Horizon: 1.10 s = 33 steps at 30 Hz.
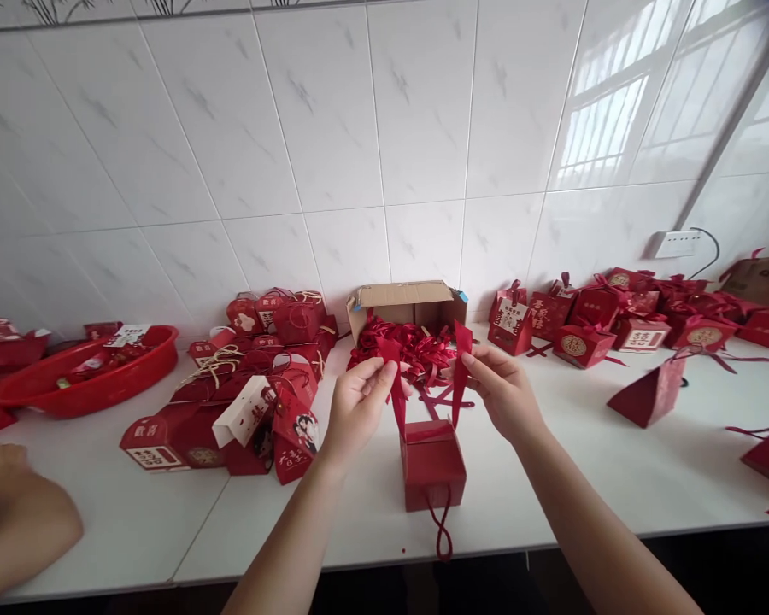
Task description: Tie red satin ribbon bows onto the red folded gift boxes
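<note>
A small red gift box (434,470) stands on the white table in front of me, a dark red cord loop hanging from its near side. A red ribbon (399,401) rises from the far part of its top in two ends. My left hand (362,397) pinches one end between thumb and fingers. The other end is pinched in my right hand (496,389), and both ends are held up, apart from each other. Behind the hands lies a heap of loose red ribbons (423,346) in an open cardboard box (407,295).
Several finished-looking red gift boxes (586,342) crowd the right side, and more red boxes (231,401) are piled at left. Farther left sits a red plastic basin (160,342). Another person's arm (29,521) rests at the left edge. A tiled wall (423,154) closes off the back.
</note>
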{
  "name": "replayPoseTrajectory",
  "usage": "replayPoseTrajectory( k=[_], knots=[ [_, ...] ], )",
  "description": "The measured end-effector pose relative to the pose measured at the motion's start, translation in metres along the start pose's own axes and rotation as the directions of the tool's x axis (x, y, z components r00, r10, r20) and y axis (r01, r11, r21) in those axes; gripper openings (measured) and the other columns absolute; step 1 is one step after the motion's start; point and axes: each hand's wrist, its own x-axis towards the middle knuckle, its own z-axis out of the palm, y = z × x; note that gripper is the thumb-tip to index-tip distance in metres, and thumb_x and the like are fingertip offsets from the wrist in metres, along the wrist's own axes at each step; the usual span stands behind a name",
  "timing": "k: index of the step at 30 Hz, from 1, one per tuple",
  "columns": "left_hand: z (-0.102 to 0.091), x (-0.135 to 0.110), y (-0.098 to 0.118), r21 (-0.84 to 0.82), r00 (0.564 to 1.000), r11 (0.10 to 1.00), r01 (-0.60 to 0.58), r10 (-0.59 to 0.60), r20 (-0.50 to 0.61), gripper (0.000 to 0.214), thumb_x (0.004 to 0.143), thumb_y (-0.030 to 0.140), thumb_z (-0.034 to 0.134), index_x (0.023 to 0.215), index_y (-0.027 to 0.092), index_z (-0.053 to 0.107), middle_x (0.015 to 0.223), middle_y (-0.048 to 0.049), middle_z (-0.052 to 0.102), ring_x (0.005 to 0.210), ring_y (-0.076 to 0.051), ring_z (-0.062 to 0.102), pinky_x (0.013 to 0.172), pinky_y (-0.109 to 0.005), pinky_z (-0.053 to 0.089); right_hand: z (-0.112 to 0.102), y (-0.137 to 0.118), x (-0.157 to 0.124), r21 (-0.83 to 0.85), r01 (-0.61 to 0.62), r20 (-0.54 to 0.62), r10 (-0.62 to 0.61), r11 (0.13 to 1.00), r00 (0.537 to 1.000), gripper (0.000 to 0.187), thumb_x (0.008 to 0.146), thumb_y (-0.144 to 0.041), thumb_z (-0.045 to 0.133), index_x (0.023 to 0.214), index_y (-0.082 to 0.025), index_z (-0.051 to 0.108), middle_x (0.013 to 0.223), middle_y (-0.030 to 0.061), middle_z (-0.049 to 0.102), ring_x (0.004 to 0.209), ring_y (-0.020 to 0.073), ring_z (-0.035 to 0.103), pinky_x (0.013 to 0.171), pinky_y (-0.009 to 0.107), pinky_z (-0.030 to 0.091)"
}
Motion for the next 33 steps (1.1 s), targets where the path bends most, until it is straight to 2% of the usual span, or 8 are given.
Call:
replayPoseTrajectory(
  k=[7,14,19,22,24,28,30,33],
  knots=[
    [0.014,0.007,-0.002,0.076,0.986,0.997,0.006,-0.019,0.166,0.035,0.088,0.042,0.051,0.064,0.018,0.058,0.054,0.0016,0.054,0.054,-0.012,0.05,0.055,-0.023,0.041,0.013,-0.003,0.002,-0.167,-0.015,0.061,0.026,0.986,0.998,0.025,0.076,-0.04,0.068,0.088,-0.018,0.068,0.067,0.0006,0.066,0.055,0.0127,0.06,0.056,0.027,0.051],
    [0.023,0.013,-0.009,0.162,0.99,0.985,-0.053,0.031,0.135,0.03,0.084,0.039,0.057,0.062,0.018,0.062,0.059,0.0003,0.061,0.054,-0.012,0.051,0.05,-0.022,0.037,0.012,-0.001,-0.003,-0.197,0.031,0.272,0.025,0.98,0.962,0.023,0.078,-0.038,0.067,0.09,-0.019,0.071,0.065,0.0005,0.064,0.062,0.0147,0.061,0.058,0.028,0.052],
    [0.018,0.015,-0.013,0.08,0.968,0.992,0.094,-0.11,0.226,0.022,0.08,0.039,0.061,0.08,0.017,0.067,0.071,-0.0027,0.066,0.052,-0.011,0.051,0.049,-0.023,0.04,0.01,0.009,0.0,-0.157,-0.001,0.214,0.035,0.988,0.976,0.026,0.083,-0.043,0.061,0.089,-0.02,0.071,0.073,0.0021,0.067,0.069,0.0159,0.064,0.068,0.032,0.055],
    [0.012,0.016,-0.016,0.001,0.93,0.981,0.194,-0.185,0.318,0.014,0.078,0.029,0.06,0.076,0.017,0.067,0.067,-0.0014,0.062,0.053,-0.011,0.049,0.051,-0.023,0.039,0.004,0.011,0.005,-0.255,0.09,0.251,-0.024,0.963,0.968,0.025,0.087,-0.042,0.057,0.092,-0.022,0.071,0.073,0.0018,0.066,0.069,0.0157,0.062,0.065,0.03,0.054],
    [0.009,0.018,-0.019,-0.04,0.916,0.97,0.239,-0.212,0.339,0.016,0.077,0.023,0.057,0.064,0.017,0.064,0.059,-0.0003,0.058,0.056,-0.012,0.05,0.056,-0.024,0.041,-0.001,0.01,0.008,-0.372,0.241,0.334,-0.113,0.896,0.936,0.024,0.089,-0.039,0.054,0.091,-0.023,0.071,0.078,0.0033,0.068,0.072,0.0166,0.062,0.065,0.03,0.054],
    [0.006,0.02,-0.022,-0.1,0.909,0.956,0.276,-0.226,0.35,0.025,0.077,0.025,0.05,0.055,0.018,0.059,0.061,-0.003,0.062,0.066,-0.017,0.058,0.069,-0.03,0.047,-0.01,0.01,0.013,-0.514,0.586,0.548,-0.285,0.626,0.786,0.026,0.093,-0.029,0.046,0.098,-0.026,0.071,0.091,0.006,0.07,0.086,0.0204,0.061,0.077,0.037,0.052],
    [0.007,0.021,-0.023,-0.128,0.912,0.95,0.286,-0.229,0.341,0.028,0.079,0.029,0.048,0.054,0.018,0.057,0.062,-0.0042,0.062,0.066,-0.018,0.059,0.069,-0.032,0.049,-0.012,0.012,0.015,-0.548,0.666,0.589,-0.332,0.506,0.737,0.03,0.094,-0.023,0.042,0.102,-0.028,0.07,0.093,0.0055,0.071,0.091,0.0217,0.06,0.08,0.04,0.051],
    [0.008,0.02,-0.022,-0.126,0.912,0.95,0.285,-0.229,0.34,0.031,0.08,0.034,0.048,0.057,0.017,0.06,0.064,-0.0059,0.063,0.068,-0.02,0.06,0.069,-0.035,0.049,-0.011,0.017,0.015,-0.586,0.697,0.587,-0.377,0.414,0.717,0.033,0.093,-0.018,0.041,0.106,-0.03,0.069,0.094,0.0043,0.071,0.092,0.0222,0.059,0.081,0.04,0.051]
  ],
)
